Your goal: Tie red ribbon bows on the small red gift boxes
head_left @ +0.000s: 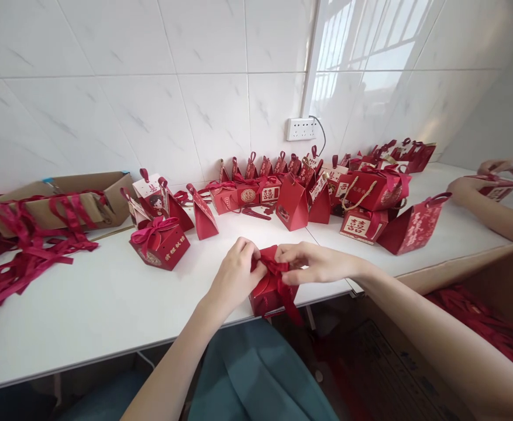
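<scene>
A red gift box (265, 299) stands at the table's front edge, straight in front of me. Red ribbon (275, 266) is looped into a bow on its top, and one tail (290, 304) hangs over the front. My left hand (241, 266) pinches the bow's left side between thumb and fingers. On the other side my right hand (306, 263) has its fingers closed on the ribbon's right part. Left of my hands sits another red box with a pink bow (159, 241).
Several red boxes and bags (247, 193) line the wall. A cardboard box (58, 204) draped with ribbons (23, 257) stands at left. At right, another person's arms (479, 204) handle a red box (495, 187). An open carton (471, 269) holds red items below.
</scene>
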Motion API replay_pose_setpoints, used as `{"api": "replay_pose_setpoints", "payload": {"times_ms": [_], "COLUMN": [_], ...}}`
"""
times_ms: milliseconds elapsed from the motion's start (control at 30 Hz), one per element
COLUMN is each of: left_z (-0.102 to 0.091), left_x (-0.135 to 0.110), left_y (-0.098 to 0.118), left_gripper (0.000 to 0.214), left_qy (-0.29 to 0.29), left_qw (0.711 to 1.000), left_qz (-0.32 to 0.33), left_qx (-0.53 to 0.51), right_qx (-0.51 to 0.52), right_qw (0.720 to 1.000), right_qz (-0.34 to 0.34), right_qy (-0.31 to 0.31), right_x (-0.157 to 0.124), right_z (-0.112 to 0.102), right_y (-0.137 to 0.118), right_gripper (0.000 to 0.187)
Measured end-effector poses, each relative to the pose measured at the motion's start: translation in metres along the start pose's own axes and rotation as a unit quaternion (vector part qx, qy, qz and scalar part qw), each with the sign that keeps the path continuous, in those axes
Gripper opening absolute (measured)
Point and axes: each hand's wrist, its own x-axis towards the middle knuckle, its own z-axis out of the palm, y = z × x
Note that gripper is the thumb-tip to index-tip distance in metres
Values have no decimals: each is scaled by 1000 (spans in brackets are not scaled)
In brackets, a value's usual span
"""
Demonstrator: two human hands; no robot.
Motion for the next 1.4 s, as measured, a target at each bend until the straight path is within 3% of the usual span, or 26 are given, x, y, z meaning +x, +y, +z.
{"api": "replay_pose_setpoints", "payload": {"times_ms": [67,167,233,300,500,633,767,933,1067,1133,1233,1400], "left_z": [0,0,-1,-3,-6,-8,-16,-27,-36,-42,-49,-56], "left_x": [0,1,3,4,4,5,6,7,8,7,6,5], "left_y": [-1,-1,0,2,10,0,-11,-15,-18,-20,-24,-32], "left_gripper": [9,8,9,10,5,9,20,22,18,17,20,20], "left_qy": [-13,-40,-50,-49,-35,16,16,29,51,48,66,191], "left_qw": [1000,999,998,998,995,978,923,815,764,763,787,872], "left_qz": [1,-4,-10,-10,2,-63,-115,-123,-111,-92,-74,-79], "left_qx": [-6,-12,-22,-38,-98,-198,-367,-566,-634,-638,-609,-443], "right_qx": [155,354,417,424,335,336,414,493,470,449,423,249], "right_qw": [988,929,898,892,927,921,882,828,837,848,852,890], "right_qz": [-8,-38,-60,-68,-69,-79,-106,-113,-106,-109,-124,-106], "right_qy": [25,97,126,137,154,182,199,244,258,259,282,366], "right_x": [-4,-6,-6,-4,-1,-5,-7,-5,-8,-10,-11,-10], "right_z": [-8,-15,-16,-15,-10,-12,-15,-21,-26,-28,-29,-30], "right_y": [4,7,7,4,-4,-7,-11,-13,-10,-9,-11,-11], "right_gripper": [19,23,22,21,19,20,24,23,21,19,21,24]}}
